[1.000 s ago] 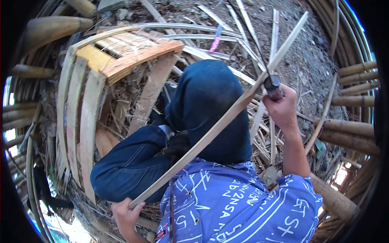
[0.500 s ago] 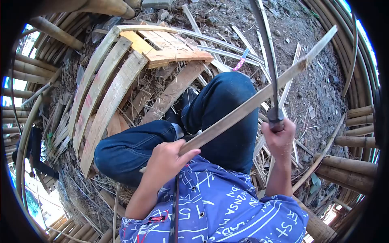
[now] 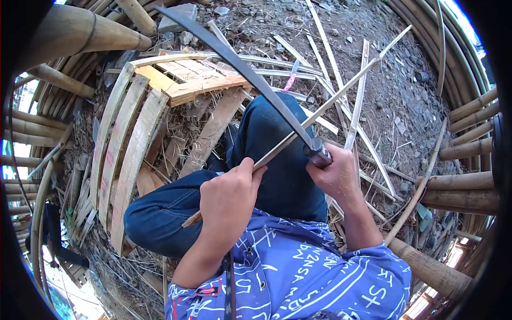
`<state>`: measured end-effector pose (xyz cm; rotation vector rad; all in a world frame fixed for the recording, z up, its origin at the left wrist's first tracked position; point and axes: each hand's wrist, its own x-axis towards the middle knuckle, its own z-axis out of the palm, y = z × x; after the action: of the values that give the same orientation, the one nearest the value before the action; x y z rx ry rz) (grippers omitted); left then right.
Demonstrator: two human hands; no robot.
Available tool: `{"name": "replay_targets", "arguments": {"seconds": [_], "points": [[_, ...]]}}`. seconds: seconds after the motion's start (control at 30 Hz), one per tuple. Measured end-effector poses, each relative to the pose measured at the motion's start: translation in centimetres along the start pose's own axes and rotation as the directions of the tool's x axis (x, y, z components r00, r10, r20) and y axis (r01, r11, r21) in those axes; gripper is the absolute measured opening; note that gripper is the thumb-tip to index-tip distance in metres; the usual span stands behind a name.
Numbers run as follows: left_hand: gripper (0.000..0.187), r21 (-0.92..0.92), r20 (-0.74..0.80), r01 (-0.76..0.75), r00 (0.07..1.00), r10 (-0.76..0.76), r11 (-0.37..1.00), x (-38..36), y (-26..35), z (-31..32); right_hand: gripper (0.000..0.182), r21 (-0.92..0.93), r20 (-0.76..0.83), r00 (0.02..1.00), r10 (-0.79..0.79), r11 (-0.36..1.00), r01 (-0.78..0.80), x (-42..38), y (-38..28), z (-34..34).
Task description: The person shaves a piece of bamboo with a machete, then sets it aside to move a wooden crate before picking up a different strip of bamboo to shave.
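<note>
left hand (image 3: 228, 193) clenched around the near part of the strip (image 3: 330, 102), which i see slanting from near left to far right over the raised knee (image 3: 256, 120). right hand (image 3: 337, 172) grasping the knife (image 3: 255, 79), tip pointing far left. knife crosses strip; i cannot tell whether they touch. crate (image 3: 140, 152) at left. loose slats (image 3: 357, 106) lie far right on the ground (image 3: 394, 96).

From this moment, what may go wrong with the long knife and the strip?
In this view, the long knife crosses the strip near the bare left hand, so a slip might cut it. The knife also passes over the raised knee, which could be nicked. Only the right hand holds the knife, so a loosened grip might let it twist.
</note>
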<state>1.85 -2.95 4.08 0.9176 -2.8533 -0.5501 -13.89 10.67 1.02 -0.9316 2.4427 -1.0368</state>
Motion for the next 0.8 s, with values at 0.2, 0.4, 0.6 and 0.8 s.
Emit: {"name": "replay_targets", "arguments": {"seconds": [0.2, 0.4, 0.6, 0.8], "points": [[0.031, 0.004, -0.015, 0.01, 1.0, -0.01, 1.0, -0.5, 0.7, 0.1, 0.019, -0.26, -0.001, 0.999, -0.041, 0.965, 0.039, 1.7, 2.5, 0.6], [0.031, -0.03, -0.018, 0.023, 1.0, -0.023, 0.999, -0.3, 0.5, 0.5, 0.018, -0.422, -0.006, 0.999, 0.032, 0.906, -0.031, 3.2, 3.3, -0.5], [0.029, 0.061, -0.023, -0.011, 1.0, 0.012, 0.998, -0.9, 0.1, 0.4, 0.02, -0.476, -0.093, 0.996, 0.014, 0.878, -0.057, 5.0, 5.4, -1.6], [0.033, 0.009, -0.012, 0.066, 0.998, -0.066, 0.998, -1.4, 0.2, -0.3, 0.023, -0.342, -0.327, 0.921, 0.213, 0.882, -0.325, 8.4, 11.5, -7.7]]}}
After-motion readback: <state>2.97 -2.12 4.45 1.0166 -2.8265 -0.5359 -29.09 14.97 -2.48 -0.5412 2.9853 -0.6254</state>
